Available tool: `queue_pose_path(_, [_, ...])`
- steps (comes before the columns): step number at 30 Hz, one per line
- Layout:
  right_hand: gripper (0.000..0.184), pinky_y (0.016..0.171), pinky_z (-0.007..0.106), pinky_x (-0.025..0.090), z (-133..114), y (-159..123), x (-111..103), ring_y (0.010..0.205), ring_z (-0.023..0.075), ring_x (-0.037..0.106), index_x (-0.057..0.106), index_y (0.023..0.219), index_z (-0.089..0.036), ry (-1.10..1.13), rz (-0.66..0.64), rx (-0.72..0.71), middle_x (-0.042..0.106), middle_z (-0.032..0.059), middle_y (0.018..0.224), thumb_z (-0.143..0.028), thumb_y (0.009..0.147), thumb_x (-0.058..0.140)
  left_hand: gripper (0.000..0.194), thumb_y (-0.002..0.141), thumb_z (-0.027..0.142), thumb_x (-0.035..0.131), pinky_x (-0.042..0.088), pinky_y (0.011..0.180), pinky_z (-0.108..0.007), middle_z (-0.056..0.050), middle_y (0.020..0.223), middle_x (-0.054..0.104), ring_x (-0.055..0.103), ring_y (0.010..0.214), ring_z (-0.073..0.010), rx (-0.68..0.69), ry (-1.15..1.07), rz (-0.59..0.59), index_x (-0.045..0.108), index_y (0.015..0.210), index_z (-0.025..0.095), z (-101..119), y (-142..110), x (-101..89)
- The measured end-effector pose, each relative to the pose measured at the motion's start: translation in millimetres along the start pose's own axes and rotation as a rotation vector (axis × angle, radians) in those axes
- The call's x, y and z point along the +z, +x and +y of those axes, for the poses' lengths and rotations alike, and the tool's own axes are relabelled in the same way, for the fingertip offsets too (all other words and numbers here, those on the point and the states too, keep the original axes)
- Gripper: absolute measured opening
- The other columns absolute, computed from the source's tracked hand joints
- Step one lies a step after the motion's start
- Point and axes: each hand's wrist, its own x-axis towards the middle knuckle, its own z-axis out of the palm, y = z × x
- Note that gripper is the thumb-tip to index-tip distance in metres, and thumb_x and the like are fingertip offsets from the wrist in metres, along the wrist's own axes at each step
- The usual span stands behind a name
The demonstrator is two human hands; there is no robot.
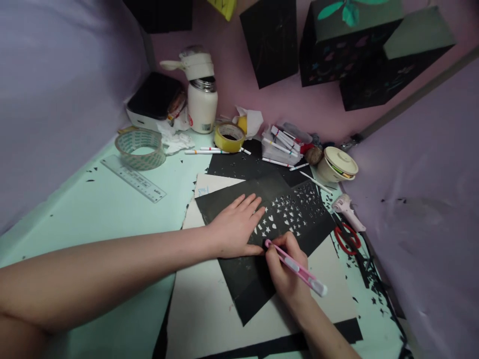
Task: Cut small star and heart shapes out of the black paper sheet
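My left hand (239, 227) lies flat with fingers spread on a sheet of black paper (245, 289), pressing on its left part. In my right hand (290, 267) is a pink craft knife (297, 268), gripped like a pen, its front end against the sheet near my left thumb. My fingers hide the blade tip. Many small star, heart and other shapes are cut through the sheet, and pale board (198, 314) shows through some of them. The sheet lies at an angle on that board.
A clear ruler (132, 178), a tape roll (140, 149), a yellow tape roll (229, 138) and a white bottle (202, 102) stand or lie at the left and back. Markers (279, 147), a lidded tub (338, 165), a glue gun (348, 212) and red-handled scissors (347, 239) are rightward, among black scraps.
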Motion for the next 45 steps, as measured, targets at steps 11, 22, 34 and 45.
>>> queue_pose_path(11, [0.015,0.048,0.022,0.037,2.7,-4.4,4.2,0.049,0.0112,0.046,0.043,0.067,-0.022,0.051,0.021,0.023,0.051,-0.0048,0.058,-0.016,0.077,0.052,0.096,0.077,0.075,0.045,0.007,0.117,-0.043,-0.019,0.155,0.02,0.01,0.145,-0.0312,0.005,0.004,0.023,0.031,0.144,0.008,-1.3,-0.1,2.2])
queue_pose_path(22, [0.017,0.048,0.022,0.036,2.8,-4.3,3.0,0.049,0.0109,0.045,0.041,0.065,-0.022,0.092,-0.002,0.039,0.05,-0.0053,0.057,-0.016,0.076,0.051,0.097,0.078,0.076,0.042,0.007,0.117,-0.043,-0.02,0.155,0.018,0.008,0.145,-0.0322,0.007,-0.005,0.005,0.031,0.145,0.007,-1.9,0.9,1.3])
queue_pose_path(34, [0.014,0.048,0.022,0.038,4.8,-4.6,6.8,0.05,0.0126,0.047,0.047,0.066,-0.022,0.106,0.082,0.085,0.052,-0.0046,0.056,-0.018,0.077,0.053,0.097,0.078,0.077,0.041,0.006,0.117,-0.043,-0.02,0.155,0.018,0.009,0.145,-0.0317,0.011,-0.011,0.016,0.031,0.144,0.007,-2.2,0.7,0.9])
queue_pose_path(45, [0.015,0.047,0.022,0.038,4.7,-4.7,5.8,0.048,0.0119,0.048,0.046,0.066,-0.022,0.096,0.059,0.073,0.053,-0.0053,0.055,-0.018,0.078,0.053,0.097,0.078,0.076,0.043,0.007,0.117,-0.043,-0.02,0.155,0.018,0.009,0.145,-0.0323,0.007,-0.014,0.006,0.031,0.144,0.006,-1.6,1.1,-0.7])
